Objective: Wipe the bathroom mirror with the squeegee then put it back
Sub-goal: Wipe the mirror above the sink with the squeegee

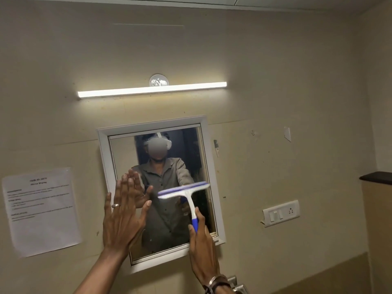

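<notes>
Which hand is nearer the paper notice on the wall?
Left. The left hand is raised open just right of the paper notice; the right hand, gripping the squeegee, is farther right.

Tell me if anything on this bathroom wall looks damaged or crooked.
Yes. The switch plate right of the mirror looks pulled away from the wall at its lower left corner. Torn scraps of tape or paper cling to the wall above it. The tube light appears to slope, though the wide-angle tilt may cause that.
</notes>
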The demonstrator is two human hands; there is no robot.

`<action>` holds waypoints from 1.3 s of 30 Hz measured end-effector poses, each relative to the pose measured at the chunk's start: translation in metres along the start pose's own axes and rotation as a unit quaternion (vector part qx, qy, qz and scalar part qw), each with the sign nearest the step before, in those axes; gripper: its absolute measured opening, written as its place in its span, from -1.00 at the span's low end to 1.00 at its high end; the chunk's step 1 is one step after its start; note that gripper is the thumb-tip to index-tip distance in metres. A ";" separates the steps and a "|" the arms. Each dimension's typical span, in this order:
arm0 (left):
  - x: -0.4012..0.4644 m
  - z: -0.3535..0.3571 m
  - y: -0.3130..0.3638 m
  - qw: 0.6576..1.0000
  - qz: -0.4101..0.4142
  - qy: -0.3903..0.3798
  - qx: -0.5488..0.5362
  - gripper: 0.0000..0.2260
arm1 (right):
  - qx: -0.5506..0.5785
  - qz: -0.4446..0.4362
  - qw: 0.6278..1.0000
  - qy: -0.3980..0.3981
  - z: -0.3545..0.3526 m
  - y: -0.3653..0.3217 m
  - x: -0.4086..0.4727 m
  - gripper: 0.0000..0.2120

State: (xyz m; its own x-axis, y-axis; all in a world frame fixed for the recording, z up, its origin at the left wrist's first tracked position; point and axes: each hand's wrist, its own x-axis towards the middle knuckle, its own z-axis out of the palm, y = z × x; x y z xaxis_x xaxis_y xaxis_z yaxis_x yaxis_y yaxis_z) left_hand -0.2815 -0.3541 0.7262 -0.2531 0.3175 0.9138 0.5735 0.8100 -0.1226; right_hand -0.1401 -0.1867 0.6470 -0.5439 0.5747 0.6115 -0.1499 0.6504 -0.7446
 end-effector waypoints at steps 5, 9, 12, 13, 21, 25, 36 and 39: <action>-0.002 -0.003 -0.010 1.000 -0.003 0.006 -0.005 -0.20 | 0.028 -0.073 0.996 0.048 -0.021 -0.057 0.053 -0.58; -0.003 -0.005 -0.014 1.000 -0.016 0.003 -0.021 -0.21 | 0.002 -0.082 0.996 0.034 -0.022 -0.064 0.069 -0.56; -0.007 -0.004 -0.016 0.999 -0.022 0.002 -0.029 -0.21 | -0.007 -0.070 0.997 0.018 -0.016 -0.046 0.048 -0.53; -0.008 -0.004 -0.017 0.999 -0.021 0.004 -0.026 -0.21 | 0.000 -0.063 0.998 0.015 -0.012 -0.037 0.040 -0.52; -0.016 0.001 -0.011 0.999 -0.012 0.005 -0.035 -0.21 | 0.016 -0.016 1.000 -0.009 0.009 0.010 -0.007 -0.48; -0.017 0.002 -0.008 1.000 -0.015 -0.002 -0.024 -0.21 | 0.016 -0.010 1.000 -0.016 0.003 0.017 -0.017 -0.47; -0.019 0.005 -0.010 0.999 -0.027 -0.017 -0.034 -0.20 | -0.009 -0.038 0.999 0.028 -0.015 -0.017 0.031 -0.47; -0.020 0.005 -0.009 0.999 -0.026 -0.022 -0.031 -0.20 | -0.018 -0.037 0.999 0.013 -0.009 0.001 0.011 -0.48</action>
State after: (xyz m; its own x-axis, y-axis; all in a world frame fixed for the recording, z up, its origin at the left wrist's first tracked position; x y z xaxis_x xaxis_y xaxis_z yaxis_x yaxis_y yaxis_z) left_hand -0.2857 -0.3656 0.7068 -0.3175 0.2992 0.8998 0.6060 0.7939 -0.0501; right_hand -0.1388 -0.1753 0.6549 -0.5110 0.5360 0.6720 -0.1591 0.7093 -0.6867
